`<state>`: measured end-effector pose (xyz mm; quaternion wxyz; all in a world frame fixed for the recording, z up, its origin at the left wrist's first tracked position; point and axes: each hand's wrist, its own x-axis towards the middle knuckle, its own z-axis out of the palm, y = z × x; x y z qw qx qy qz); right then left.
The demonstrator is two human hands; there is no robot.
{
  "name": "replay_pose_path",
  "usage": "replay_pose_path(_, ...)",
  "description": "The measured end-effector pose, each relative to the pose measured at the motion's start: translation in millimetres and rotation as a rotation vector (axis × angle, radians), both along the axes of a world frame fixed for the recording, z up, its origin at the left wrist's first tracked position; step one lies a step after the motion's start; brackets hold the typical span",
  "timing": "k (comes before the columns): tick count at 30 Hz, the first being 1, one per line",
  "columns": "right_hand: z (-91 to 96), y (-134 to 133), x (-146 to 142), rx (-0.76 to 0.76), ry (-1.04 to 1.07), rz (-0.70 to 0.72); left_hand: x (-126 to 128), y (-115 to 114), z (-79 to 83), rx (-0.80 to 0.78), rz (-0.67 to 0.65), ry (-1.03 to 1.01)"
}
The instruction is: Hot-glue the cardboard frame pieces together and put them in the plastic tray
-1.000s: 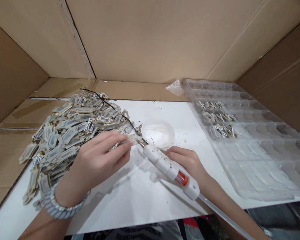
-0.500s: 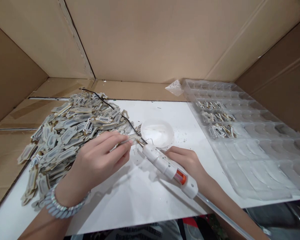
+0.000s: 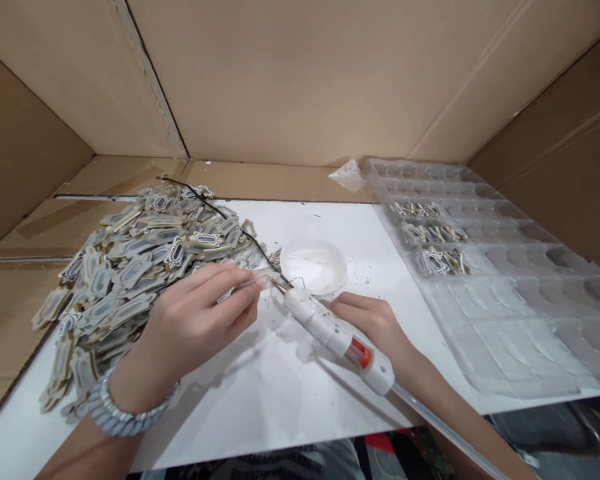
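Between its thumb and fingers, my left hand (image 3: 207, 307) pinches a small flat ornamental frame piece (image 3: 229, 293), its edge turned toward me and most of it hidden by the fingers. My right hand (image 3: 367, 320) is closed around a white hot glue gun (image 3: 325, 325) with an orange window and a clear glue stick out of its back. The gun's body hides much of that hand. Its metal nozzle (image 3: 280, 287) is right at the piece's end; whether they touch I cannot tell. Just behind the nozzle is a shallow white dish (image 3: 314, 267).
A large heap of grey frame pieces (image 3: 130, 273) covers the left side, with a black cord (image 3: 253, 238) lying across it. At right lies a clear compartment tray (image 3: 505, 320); several compartments hold finished-looking pieces (image 3: 435, 233). Cardboard walls (image 3: 300, 80) enclose the white tabletop (image 3: 220, 420).
Both hands keep almost the same pose, the nozzle still at the piece. The whole view has shifted very slightly.
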<state>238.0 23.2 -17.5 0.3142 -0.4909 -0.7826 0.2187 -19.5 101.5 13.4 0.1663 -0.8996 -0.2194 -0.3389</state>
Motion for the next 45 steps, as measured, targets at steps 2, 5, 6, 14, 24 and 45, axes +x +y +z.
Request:
replay_pose_path(2,0.2,0,0,-0.003,-0.003,0.000,0,0,-0.6,-0.005,0.002,-0.002)
replay_pose_path(5,0.3,0,1,0.000,-0.002,-0.005,0,1,-1.7,-0.007,0.008,0.001)
replay_pose_path(6,0.3,0,1,-0.002,-0.003,-0.007,0,1,-1.8,-0.006,0.007,0.000)
replay_pose_path(14,-0.2,0,1,-0.007,0.028,-0.025,0,3,0.7,-0.009,-0.002,-0.027)
replay_pose_path(24,7.4,2,0,-0.002,0.303,-0.266,30,-22,-1.0,-0.528,-0.123,-0.309)
replay_pose_path(45,19.6,-5,0,-0.220,0.397,-0.086,49,-40,-17.2,-1.621,-0.259,-0.664)
